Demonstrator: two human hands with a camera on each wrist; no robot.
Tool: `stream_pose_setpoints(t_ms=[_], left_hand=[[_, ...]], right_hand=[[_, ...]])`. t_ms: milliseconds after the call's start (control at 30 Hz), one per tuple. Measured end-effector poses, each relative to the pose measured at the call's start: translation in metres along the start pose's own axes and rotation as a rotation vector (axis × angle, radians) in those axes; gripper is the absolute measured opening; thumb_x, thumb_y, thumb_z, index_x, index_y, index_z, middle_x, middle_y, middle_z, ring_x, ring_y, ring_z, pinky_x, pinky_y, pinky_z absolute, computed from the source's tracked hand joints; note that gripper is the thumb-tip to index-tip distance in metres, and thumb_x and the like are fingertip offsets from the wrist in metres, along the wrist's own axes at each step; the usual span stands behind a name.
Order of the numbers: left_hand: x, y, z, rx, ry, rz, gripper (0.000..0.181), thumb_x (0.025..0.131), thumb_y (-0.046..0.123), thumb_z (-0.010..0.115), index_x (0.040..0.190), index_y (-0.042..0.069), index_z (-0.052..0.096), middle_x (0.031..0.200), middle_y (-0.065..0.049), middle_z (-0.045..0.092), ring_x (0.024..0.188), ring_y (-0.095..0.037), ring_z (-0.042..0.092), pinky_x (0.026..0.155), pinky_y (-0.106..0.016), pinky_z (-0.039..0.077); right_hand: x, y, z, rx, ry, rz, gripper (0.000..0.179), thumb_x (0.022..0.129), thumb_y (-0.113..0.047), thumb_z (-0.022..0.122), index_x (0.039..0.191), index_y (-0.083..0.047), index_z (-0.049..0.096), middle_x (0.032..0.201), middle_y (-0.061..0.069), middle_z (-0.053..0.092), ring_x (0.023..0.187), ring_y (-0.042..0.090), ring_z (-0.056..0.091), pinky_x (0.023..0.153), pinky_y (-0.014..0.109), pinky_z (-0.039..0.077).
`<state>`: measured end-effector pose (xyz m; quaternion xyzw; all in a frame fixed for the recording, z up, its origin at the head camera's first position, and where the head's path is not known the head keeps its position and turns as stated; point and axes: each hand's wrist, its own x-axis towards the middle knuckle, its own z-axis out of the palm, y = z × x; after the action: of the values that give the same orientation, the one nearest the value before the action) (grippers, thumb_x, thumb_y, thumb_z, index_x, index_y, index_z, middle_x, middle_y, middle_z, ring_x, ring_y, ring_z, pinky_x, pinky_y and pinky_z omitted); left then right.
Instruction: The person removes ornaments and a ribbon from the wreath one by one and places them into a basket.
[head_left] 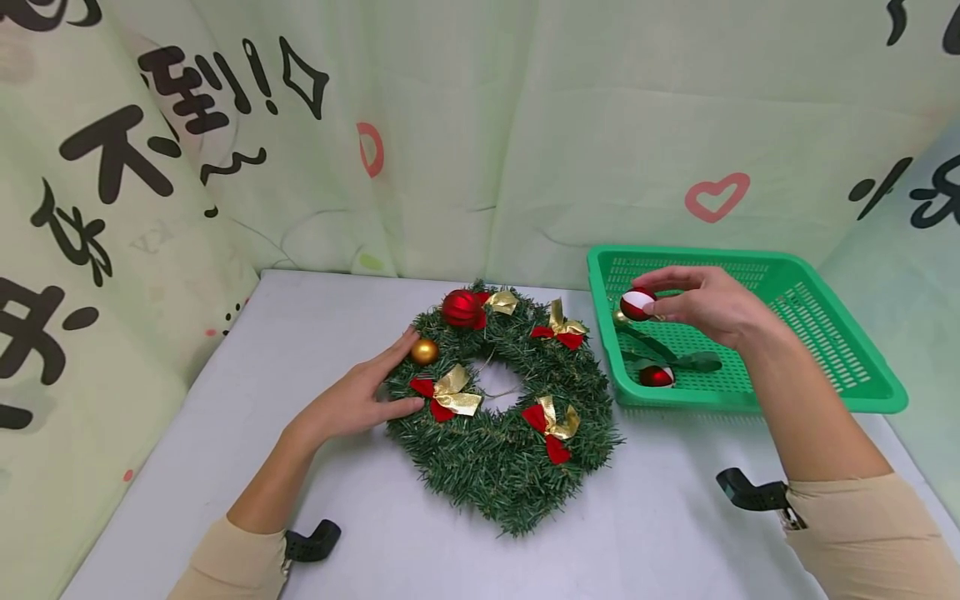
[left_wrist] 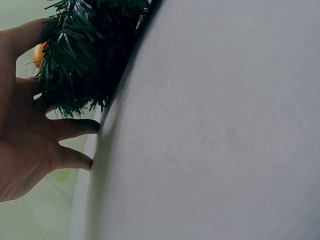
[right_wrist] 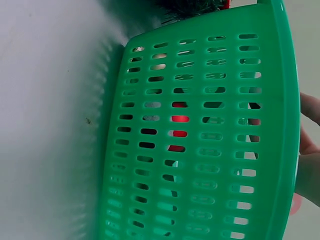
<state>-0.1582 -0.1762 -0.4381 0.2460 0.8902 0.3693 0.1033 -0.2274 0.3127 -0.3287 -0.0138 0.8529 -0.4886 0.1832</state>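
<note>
I hold one striped ball point(head_left: 635, 307), red and white, over the left end of the green basket point(head_left: 855, 367). My right hand point(head_left: 708, 307) is clamped on it, thumb and fingertips pinching its sides. To the left, one wreath point(head_left: 495, 492) lies on the table point(head_left: 660, 525), carrying four bows point(head_left: 454, 393) in red and gold, one red ball point(head_left: 461, 309) and one gold ball point(head_left: 424, 352). My left hand point(head_left: 356, 400) rests at the wreath's left edge, fingers and thumb spread apart and touching the greenery; two fingertips reach down to the table. Inside the basket lie a second striped ball point(head_left: 656, 377), a dark green ribbon point(head_left: 697, 362) and a small gold piece point(head_left: 621, 317), partly hidden. One printed curtain point(head_left: 540, 167) hangs behind.
</note>
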Motion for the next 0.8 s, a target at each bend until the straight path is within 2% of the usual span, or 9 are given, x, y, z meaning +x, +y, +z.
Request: stream_pose_setpoints(t_ms=[200,333,667,800], left_hand=[[0.000,0.000,0.000,-0.002,-0.001,0.003,0.097,0.098,0.048,0.071,0.170,0.026,0.010,0.176,0.000,0.010,0.159,-0.034,0.023,0.125,-0.060,0.028],[0.000,0.000,0.000,0.001,-0.001,0.003,0.097,0.098,0.048,0.070,0.170,0.026,0.010,0.176,0.000,0.010,0.159,-0.034,0.023,0.125,-0.060,0.028],[0.000,0.001,0.000,-0.003,-0.004,-0.002,0.096,0.098,0.048,0.070,0.170,0.026,0.010,0.176,0.000,0.010,0.159,-0.034,0.023,0.125,-0.060,0.028],[0.000,0.001,0.000,-0.004,-0.005,-0.002,0.096,0.098,0.048,0.070,0.170,0.026,0.010,0.176,0.000,0.010,0.160,-0.034,0.022,0.125,-0.060,0.027]], right_hand=[[0.002,0.005,-0.001,-0.032,-0.025,0.009,0.057,0.101,-0.027,0.071,0.151,-0.009,0.053,0.145,0.005,0.052,0.116,0.016,0.063,0.096,0.023,0.055],[0.003,0.008,0.000,-0.041,-0.037,0.010,0.058,0.102,-0.026,0.069,0.152,-0.006,0.049,0.151,0.009,0.048,0.116,0.014,0.062,0.100,0.026,0.055],[0.004,0.014,0.000,-0.062,-0.044,0.018,0.057,0.103,-0.024,0.067,0.153,-0.004,0.048,0.157,0.016,0.045,0.117,0.013,0.060,0.115,0.049,0.046],[0.005,0.017,-0.001,-0.053,-0.047,0.022,0.058,0.103,-0.023,0.067,0.154,-0.004,0.047,0.158,0.016,0.044,0.118,0.014,0.060,0.117,0.052,0.044]])
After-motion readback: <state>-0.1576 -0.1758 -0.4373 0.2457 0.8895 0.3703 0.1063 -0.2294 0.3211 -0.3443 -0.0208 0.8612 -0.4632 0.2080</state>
